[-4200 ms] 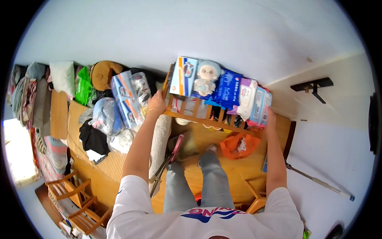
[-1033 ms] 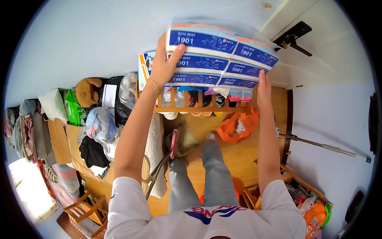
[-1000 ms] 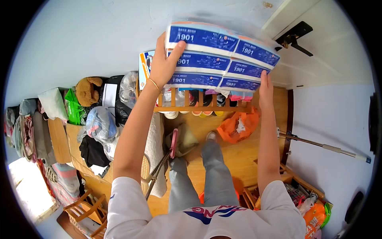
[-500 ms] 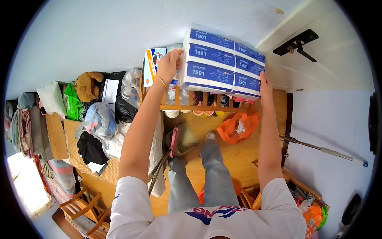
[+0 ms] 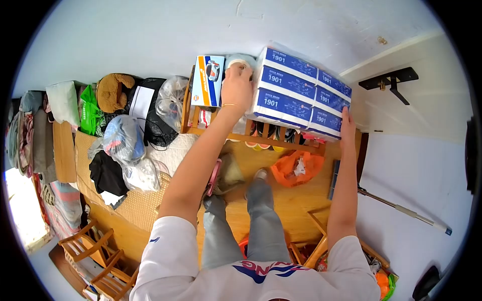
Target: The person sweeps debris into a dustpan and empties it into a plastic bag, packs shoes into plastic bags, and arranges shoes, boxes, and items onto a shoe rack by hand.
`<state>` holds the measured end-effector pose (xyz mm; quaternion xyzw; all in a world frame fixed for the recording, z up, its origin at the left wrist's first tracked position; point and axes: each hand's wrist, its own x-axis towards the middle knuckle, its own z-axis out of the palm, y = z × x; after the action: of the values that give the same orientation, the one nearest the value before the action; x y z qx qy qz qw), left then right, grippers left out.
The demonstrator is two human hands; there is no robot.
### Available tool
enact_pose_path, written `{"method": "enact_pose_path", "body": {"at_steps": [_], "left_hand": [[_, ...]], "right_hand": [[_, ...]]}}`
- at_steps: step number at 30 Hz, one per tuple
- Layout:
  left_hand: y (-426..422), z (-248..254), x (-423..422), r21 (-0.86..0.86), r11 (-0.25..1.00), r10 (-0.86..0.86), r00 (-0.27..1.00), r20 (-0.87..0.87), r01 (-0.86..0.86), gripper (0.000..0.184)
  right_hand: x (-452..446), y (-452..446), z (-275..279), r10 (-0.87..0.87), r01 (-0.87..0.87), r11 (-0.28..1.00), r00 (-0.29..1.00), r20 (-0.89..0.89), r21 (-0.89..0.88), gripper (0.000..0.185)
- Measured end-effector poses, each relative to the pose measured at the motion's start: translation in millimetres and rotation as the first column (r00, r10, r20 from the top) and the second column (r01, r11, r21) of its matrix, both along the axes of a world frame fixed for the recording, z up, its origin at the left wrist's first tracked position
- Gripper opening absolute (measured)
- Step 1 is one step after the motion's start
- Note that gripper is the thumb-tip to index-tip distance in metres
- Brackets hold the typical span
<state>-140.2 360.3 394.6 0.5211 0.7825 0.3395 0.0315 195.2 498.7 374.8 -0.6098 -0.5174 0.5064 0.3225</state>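
Observation:
A large plastic-wrapped pack of blue and white "1901" packets (image 5: 301,93) rests on top of the slatted wooden rack (image 5: 241,137), close to the wall. My right hand (image 5: 347,125) grips its right end, thumb on the front. Just left of the pack, my left hand (image 5: 237,90) has its fingers curled over the doll (image 5: 241,61), whose body is mostly hidden behind the hand. A white, blue and orange box (image 5: 208,80) stands upright at the rack's left end. Shoes show through the slats below the pack.
An orange bag (image 5: 297,168) lies on the floor below the rack. Plastic bags (image 5: 123,140) and clothes lie on the woven mat at left. Wooden chairs (image 5: 100,256) stand lower left. A door handle (image 5: 389,79) and a pole (image 5: 406,210) are at right.
The pack, earlier held up in both hands, has come down onto the rack and covers its right part. My left hand has left the pack and moved onto the doll.

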Motion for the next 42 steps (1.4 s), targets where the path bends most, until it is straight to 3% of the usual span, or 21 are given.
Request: {"method": "enact_pose_path", "body": {"at_steps": [1,3,4,5,7,12,14,17,20,23,24,25,26,27,31,35,37,39,42], "left_hand": [[-2,3,0,0.002,1.000,-0.001,1.000,-0.001,0.001,0.031],[-2,7,1,-0.064,0.964,0.248,0.959,-0.135,-0.258,0.049],[0,5,-4,-0.191,0.950,0.229,0.967,-0.112,-0.247,0.065],[2,5,-6,-0.192,0.952,0.222,0.969,-0.113,-0.240,0.065],[7,3,-11,-0.394,0.893,0.190,0.975,-0.112,-0.219,0.069],[17,-8,-17,-0.536,0.812,0.183,0.972,-0.145,-0.233,0.089],[16,-8,-17,-0.477,0.848,0.191,0.973,-0.130,-0.231,0.090],[8,-3,-14,-0.402,0.883,0.182,0.967,-0.180,-0.241,0.090],[-5,5,-16,-0.167,0.938,0.239,0.917,-0.320,-0.303,0.086],[-16,12,-19,-0.180,0.951,0.188,0.934,-0.304,-0.250,0.086],[-18,12,-15,-0.232,0.947,0.170,0.961,-0.219,-0.221,0.080],[-20,5,-14,-0.231,0.948,0.169,0.960,-0.223,-0.221,0.080],[-21,-7,-14,-0.145,0.965,0.172,0.944,-0.281,-0.219,0.075],[-22,-18,-15,-0.061,0.976,0.176,0.924,-0.338,-0.208,0.070],[-32,-27,-29,-0.022,0.992,0.113,0.969,-0.219,-0.121,0.067],[-35,-32,-30,-0.017,0.994,0.097,0.955,-0.279,-0.106,0.066],[-35,-25,-33,-0.019,0.996,0.080,0.970,-0.228,-0.087,0.068],[-45,-20,-44,0.044,0.998,-0.041,0.993,-0.111,0.046,0.071],[-78,-7,-52,-0.011,0.998,0.050,0.979,-0.197,-0.054,0.085]], "right_hand": [[-1,4,-1,0.000,0.000,1.000,1.000,0.002,-0.005,0.069],[-1,9,-5,-0.011,0.011,1.000,1.000,0.001,-0.008,0.069],[1,9,-8,-0.013,0.013,1.000,1.000,0.028,-0.004,0.069],[4,8,-11,-0.013,0.014,1.000,0.998,0.056,-0.002,0.069],[0,3,-4,-0.029,0.030,0.999,0.998,0.051,-0.027,0.069],[2,5,-12,-0.034,0.034,0.999,0.999,-0.012,-0.028,0.070],[5,8,-21,-0.041,0.041,0.996,0.999,0.001,0.075,0.070],[-4,-1,-5,-0.075,0.075,0.997,0.997,-0.024,0.016,0.069],[0,3,-13,-0.084,0.083,0.996,0.996,0.036,0.032,0.067],[-8,2,-4,-0.119,0.119,0.993,0.992,0.045,0.007,0.065],[-7,1,-4,-0.121,0.120,0.993,0.992,0.041,0.006,0.065],[-8,2,-4,-0.087,0.086,0.996,0.993,-0.076,-0.019,0.064],[-9,3,-4,-0.056,0.050,0.998,0.980,-0.193,-0.038,0.063],[-13,2,-2,-0.061,0.054,0.998,0.978,-0.197,-0.040,0.063],[-25,4,-6,-0.064,0.066,0.998,0.989,-0.136,0.009,0.058],[-27,5,-3,-0.059,0.059,0.998,0.998,0.003,0.022,0.060],[-25,5,-1,-0.078,0.078,0.997,0.997,0.010,-0.002,0.060],[-28,4,-1,-0.084,0.085,0.996,0.996,0.016,-0.033,0.061],[-17,0,-2,-0.155,0.155,0.988,0.988,-0.024,0.021,0.060]]}}
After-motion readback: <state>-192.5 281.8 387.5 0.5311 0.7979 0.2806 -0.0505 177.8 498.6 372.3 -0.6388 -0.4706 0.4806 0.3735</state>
